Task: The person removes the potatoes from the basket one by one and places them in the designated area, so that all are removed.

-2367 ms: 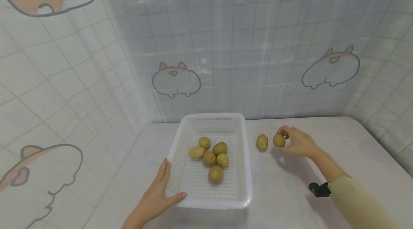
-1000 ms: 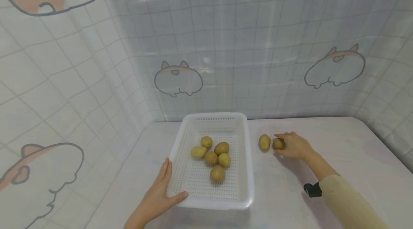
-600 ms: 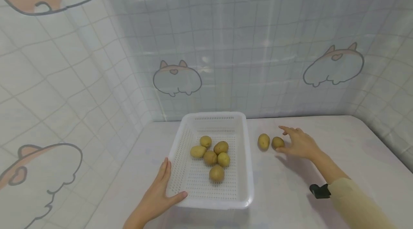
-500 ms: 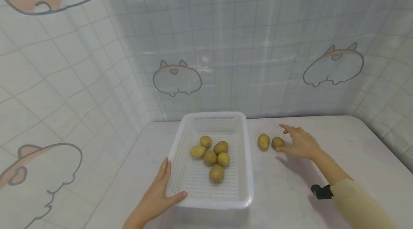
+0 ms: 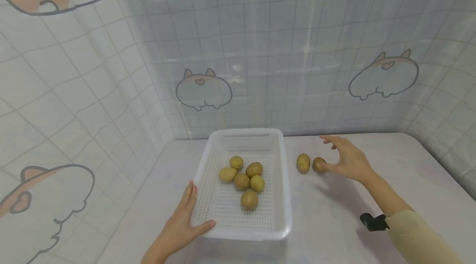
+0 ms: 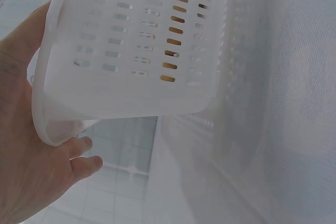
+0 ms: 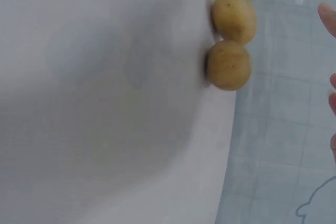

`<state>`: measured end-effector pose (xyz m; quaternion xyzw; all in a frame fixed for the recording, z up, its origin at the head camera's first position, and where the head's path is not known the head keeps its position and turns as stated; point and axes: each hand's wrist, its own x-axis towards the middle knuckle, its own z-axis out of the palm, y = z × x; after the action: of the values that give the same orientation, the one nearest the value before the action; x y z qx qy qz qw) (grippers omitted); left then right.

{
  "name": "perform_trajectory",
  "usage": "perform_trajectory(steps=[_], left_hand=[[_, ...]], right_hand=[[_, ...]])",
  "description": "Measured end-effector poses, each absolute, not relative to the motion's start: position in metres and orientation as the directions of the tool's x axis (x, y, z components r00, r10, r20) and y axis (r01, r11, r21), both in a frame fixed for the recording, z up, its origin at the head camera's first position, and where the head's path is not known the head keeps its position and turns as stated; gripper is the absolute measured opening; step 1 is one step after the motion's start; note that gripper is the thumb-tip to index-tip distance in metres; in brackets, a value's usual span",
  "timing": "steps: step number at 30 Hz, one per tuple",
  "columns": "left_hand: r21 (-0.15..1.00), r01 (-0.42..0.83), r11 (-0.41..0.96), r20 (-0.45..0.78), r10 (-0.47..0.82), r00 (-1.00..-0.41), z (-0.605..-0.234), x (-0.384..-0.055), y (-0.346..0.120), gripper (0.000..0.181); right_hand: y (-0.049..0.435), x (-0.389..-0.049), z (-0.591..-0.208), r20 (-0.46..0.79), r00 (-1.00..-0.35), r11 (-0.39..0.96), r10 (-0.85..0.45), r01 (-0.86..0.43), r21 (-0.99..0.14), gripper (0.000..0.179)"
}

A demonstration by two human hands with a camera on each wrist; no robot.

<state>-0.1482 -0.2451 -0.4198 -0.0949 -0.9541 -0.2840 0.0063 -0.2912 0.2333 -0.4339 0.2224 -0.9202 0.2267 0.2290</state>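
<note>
A white plastic basket [image 5: 276, 222] with slotted walls holds several yellow-brown potatoes [image 5: 249, 200]. My left hand [image 5: 178, 227] rests against its near-left corner, fingers straight along the left side and thumb on the front rim. Seen from the left wrist, the hand [image 6: 31, 145] spans the basket's corner [image 6: 131, 95]. To the right of the basket, two potatoes sit side by side: an oval one [image 5: 303, 163] and a rounder one [image 5: 319, 165]. My right hand [image 5: 349, 160] hovers just right of that pair, fingers spread and holding nothing. The right wrist view shows both potatoes [image 7: 228, 65] touching.
The pale tabletop [image 5: 327, 222] meets a tiled-pattern curtain [image 5: 282, 57] at the back, with more of it on both sides. A black strap piece [image 5: 373, 222] shows at the right wrist, beside a cream sleeve [image 5: 420, 235].
My right hand has set the rounder potato down beside the oval one, let go of it and lifted away, its fingers spreading. The left hand stays at the basket.
</note>
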Motion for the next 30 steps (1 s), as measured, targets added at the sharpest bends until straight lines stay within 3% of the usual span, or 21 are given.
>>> perform_trajectory(steps=[5,17,30], left_hand=[[0.538,0.2,0.819,0.077,0.189,-0.979,-0.417,-0.148,-0.245,0.114],[0.539,0.205,0.817,0.083,0.191,-0.978,-0.417,-0.147,-0.245,0.114],[0.539,0.205,0.817,0.085,0.19,-0.978,-0.42,-0.147,-0.245,0.115]], right_hand=[[0.226,-0.291,-0.423,0.628,-0.706,0.769,-0.329,-0.586,-0.257,0.079],[0.195,-0.28,-0.388,0.677,-0.623,0.704,-0.392,-0.677,-0.215,0.085],[0.173,-0.275,-0.372,0.747,-0.494,0.628,-0.445,-0.767,-0.133,0.072]])
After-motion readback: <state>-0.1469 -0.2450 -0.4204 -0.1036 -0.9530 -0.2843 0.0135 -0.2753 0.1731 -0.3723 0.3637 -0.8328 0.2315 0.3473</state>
